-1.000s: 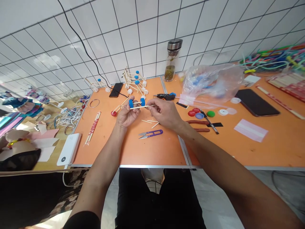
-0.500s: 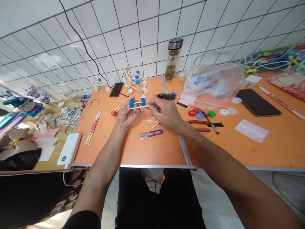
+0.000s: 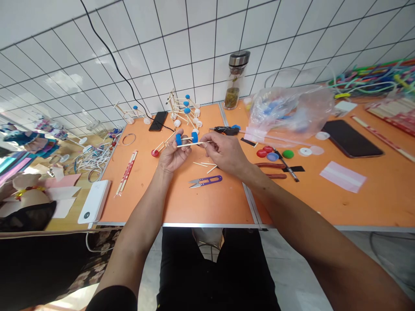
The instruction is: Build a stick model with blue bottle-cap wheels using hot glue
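Observation:
Between the fingers of my left hand (image 3: 175, 155) is a small frame of pale wooden sticks with blue bottle caps (image 3: 194, 137) at its ends. My right hand (image 3: 223, 151) pinches one end of a wooden stick (image 3: 189, 145), which lies across the near side of that frame. Whether the stick is joined to the frame I cannot tell. Below the hands, purple-handled thread snips (image 3: 207, 181) rest on the orange table (image 3: 201, 207). Several short stick pieces (image 3: 212, 169) lie just above the snips. A red cap (image 3: 155, 153) with sticks is left of my left hand.
Behind the hands stands a stick structure with blue and white caps (image 3: 186, 110). A glue gun (image 3: 227, 130), pliers with red-brown handles (image 3: 272, 165), a pen (image 3: 287, 166) and loose caps (image 3: 288, 153) lie to the right. A glass bottle (image 3: 232, 97) stands by the wall; a phone (image 3: 352, 139) lies far right.
Both hands keep nearly the same place and grip. The stick's right end and the right fingertips have shifted very slightly; nothing was let go.

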The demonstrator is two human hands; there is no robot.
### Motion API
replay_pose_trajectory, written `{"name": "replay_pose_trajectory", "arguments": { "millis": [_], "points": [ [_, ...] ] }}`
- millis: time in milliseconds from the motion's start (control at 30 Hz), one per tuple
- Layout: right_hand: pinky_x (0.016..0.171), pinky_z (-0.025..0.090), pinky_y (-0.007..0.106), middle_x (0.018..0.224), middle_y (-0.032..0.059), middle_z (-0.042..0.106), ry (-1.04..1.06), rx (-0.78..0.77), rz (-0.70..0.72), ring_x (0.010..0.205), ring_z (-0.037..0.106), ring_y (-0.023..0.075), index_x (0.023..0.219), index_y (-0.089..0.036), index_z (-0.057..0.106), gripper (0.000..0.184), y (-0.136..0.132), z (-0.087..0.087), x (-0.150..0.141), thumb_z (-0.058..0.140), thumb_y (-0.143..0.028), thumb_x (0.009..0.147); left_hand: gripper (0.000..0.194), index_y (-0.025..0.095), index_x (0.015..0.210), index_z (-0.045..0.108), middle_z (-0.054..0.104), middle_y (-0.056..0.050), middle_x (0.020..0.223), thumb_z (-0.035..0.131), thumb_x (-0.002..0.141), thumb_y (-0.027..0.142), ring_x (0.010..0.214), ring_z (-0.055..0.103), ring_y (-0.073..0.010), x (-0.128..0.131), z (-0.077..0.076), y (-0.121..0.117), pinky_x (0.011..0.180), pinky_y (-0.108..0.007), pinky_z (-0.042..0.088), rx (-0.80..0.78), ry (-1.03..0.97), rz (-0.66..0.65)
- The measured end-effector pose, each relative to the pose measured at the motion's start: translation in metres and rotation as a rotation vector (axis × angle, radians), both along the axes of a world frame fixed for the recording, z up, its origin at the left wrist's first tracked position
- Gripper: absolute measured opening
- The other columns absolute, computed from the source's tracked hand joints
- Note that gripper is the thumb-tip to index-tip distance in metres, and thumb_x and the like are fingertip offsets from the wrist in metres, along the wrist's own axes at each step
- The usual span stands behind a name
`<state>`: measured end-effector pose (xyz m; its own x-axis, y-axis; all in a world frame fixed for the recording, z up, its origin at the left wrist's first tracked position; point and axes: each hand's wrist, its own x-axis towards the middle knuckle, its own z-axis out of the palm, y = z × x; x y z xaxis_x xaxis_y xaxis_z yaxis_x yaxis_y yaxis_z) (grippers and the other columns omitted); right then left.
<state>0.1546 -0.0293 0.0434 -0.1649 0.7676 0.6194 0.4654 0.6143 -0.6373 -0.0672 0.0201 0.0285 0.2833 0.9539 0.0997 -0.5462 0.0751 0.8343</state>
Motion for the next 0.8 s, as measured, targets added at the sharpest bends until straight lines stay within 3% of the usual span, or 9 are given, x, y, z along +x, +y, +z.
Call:
{"name": "replay_pose_trajectory", "arguments": {
  "millis": [133,267,367,467,600,700,800],
  "points": [
    [0.073,0.047,0.033,0.081,0.0012,0.076,-0.028,0.017,-0.007,0.074,0.068,0.0195,0.1,-0.024,0.069,0.009,0.001,0.0,0.001,0.064,-0.018,0.104,0.051,0.034,0.135,0.078,0.058,0.003,0.088,0.098,0.087,0.035,0.069,0.056,-0.0085,0.0,-0.001,0.0,0.071,-0.023,0.058,0.002,-0.033,-0.009],
    [0.075,0.048,0.034,0.08,0.0016,0.076,-0.041,-0.005,-0.01,0.076,0.07,0.0209,0.098,-0.024,0.069,0.009,0.002,0.004,0.004,0.064,-0.021,0.105,0.04,0.033,0.132,0.078,0.061,0.002,0.087,0.091,0.094,0.035,0.07,0.056,-0.0092,-0.002,0.002,0.002,0.073,-0.024,0.058,-0.034,-0.008,0.041],
    [0.077,0.051,0.035,0.084,0.0022,0.078,-0.003,0.003,-0.022,0.077,0.072,0.022,0.1,-0.025,0.07,0.009,0.002,0.007,0.008,0.062,-0.021,0.104,0.045,0.029,0.125,0.081,0.063,0.003,0.084,0.098,0.084,0.038,0.07,0.058,-0.0089,-0.006,0.003,0.006,0.073,-0.023,0.058,-0.019,0.007,-0.039],
    [0.079,0.052,0.036,0.087,0.0026,0.079,0.013,0.013,-0.024,0.08,0.074,0.023,0.101,-0.026,0.07,0.011,0.003,0.007,0.01,0.06,-0.021,0.103,0.049,0.019,0.11,0.086,0.067,0.001,0.079,0.106,0.07,0.04,0.064,0.058,-0.0091,-0.008,0.002,0.01,0.066,-0.025,0.054,-0.035,0.235,-0.167],
    [0.078,0.05,0.037,0.087,0.0031,0.078,-0.026,0.001,-0.047,0.082,0.073,0.0238,0.099,-0.026,0.069,0.01,0.005,0.005,0.011,0.06,-0.022,0.103,0.043,0.016,0.105,0.088,0.073,-0.002,0.081,0.102,0.074,0.043,0.059,0.053,-0.0078,-0.006,-0.002,0.011,0.057,-0.024,0.039,0.033,0.644,-0.222],
    [0.078,0.048,0.037,0.088,0.0039,0.078,-0.071,0.018,-0.055,0.081,0.07,0.0233,0.097,-0.025,0.068,0.012,0.007,0.002,0.011,0.059,-0.021,0.104,0.038,0.018,0.102,0.087,0.067,0.001,0.075,0.094,0.082,0.05,0.058,0.045,-0.0081,-0.002,-0.003,0.008,0.055,-0.026,0.03,0.101,0.812,-0.188],
    [0.078,0.047,0.038,0.092,0.0052,0.079,-0.093,0.033,-0.042,0.083,0.069,0.0236,0.098,-0.024,0.069,0.012,0.01,-0.001,0.013,0.059,-0.019,0.103,0.035,0.018,0.103,0.087,0.065,0.002,0.073,0.089,0.085,0.048,0.062,0.044,-0.01,0.005,-0.004,0.003,0.059,-0.027,0.031,0.197,0.898,-0.109]
  ]
}}
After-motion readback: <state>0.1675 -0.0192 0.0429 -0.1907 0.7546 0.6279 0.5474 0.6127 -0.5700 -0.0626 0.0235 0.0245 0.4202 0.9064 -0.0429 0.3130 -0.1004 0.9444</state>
